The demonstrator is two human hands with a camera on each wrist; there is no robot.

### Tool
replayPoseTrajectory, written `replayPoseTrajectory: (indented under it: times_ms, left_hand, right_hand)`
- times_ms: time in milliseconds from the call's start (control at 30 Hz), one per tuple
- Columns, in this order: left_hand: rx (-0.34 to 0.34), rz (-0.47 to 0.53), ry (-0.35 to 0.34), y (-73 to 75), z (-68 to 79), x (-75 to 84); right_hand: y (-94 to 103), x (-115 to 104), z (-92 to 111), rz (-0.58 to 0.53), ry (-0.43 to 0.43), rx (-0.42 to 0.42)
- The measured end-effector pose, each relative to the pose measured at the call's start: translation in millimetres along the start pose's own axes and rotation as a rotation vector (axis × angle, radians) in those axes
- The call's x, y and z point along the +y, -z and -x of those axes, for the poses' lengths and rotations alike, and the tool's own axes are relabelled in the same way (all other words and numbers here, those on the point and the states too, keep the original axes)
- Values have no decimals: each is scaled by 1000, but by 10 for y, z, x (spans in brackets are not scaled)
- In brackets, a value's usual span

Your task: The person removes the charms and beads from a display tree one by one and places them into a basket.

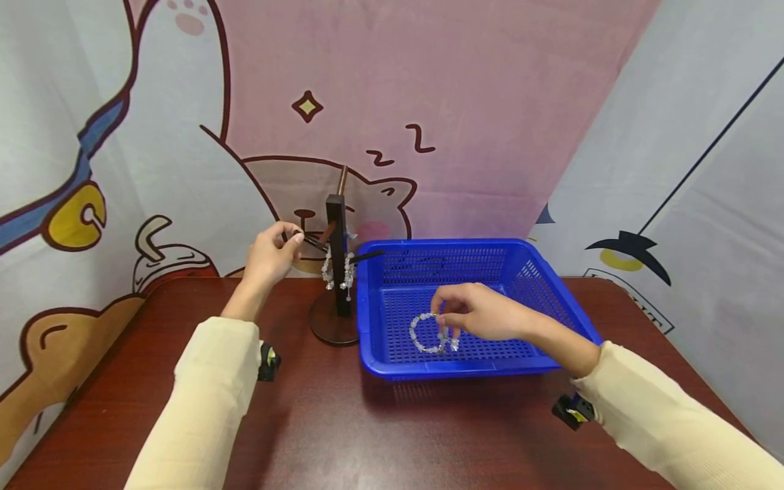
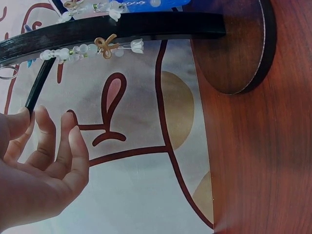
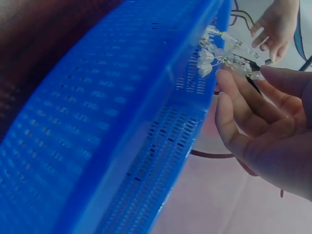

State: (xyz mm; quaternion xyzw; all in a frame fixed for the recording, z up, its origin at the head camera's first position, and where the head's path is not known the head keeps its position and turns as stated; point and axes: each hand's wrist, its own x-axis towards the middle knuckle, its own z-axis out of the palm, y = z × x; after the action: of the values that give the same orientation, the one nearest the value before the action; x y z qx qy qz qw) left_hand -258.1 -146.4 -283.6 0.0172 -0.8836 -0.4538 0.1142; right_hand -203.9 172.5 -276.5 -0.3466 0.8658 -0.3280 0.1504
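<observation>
A dark stand (image 1: 340,265) with a round base and thin arms rises at the back of the table. My left hand (image 1: 273,253) pinches the tip of its left arm between thumb and forefinger, the other fingers loosely bent in the left wrist view. Beaded bracelets (image 1: 348,271) with pale flower charms hang on the stand's arms, one with a gold bow (image 2: 106,46). My right hand (image 1: 480,311) pinches a clear beaded bracelet (image 1: 416,333) over the blue basket (image 1: 363,327). White flower charms (image 3: 206,61) dangle from that bracelet in the right wrist view.
The basket stands right beside the stand, and one stand arm (image 1: 369,255) reaches over its left rim. Below lies a reddish-brown wooden table (image 1: 318,422). A cartoon-printed cloth (image 1: 490,102) hangs directly behind the table.
</observation>
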Motion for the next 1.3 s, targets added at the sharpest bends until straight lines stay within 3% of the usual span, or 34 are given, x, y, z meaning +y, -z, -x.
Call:
replayPoseTrajectory:
  times_ms: [467,1300]
  left_hand:
    - [-1,4,-13,-20,-12,-21]
    - [-12,-1,-1,5,-4,-11]
  right_hand:
    - [-128,105,19,-41,-16,-34]
    - [179,-32,-173,19,-43,16]
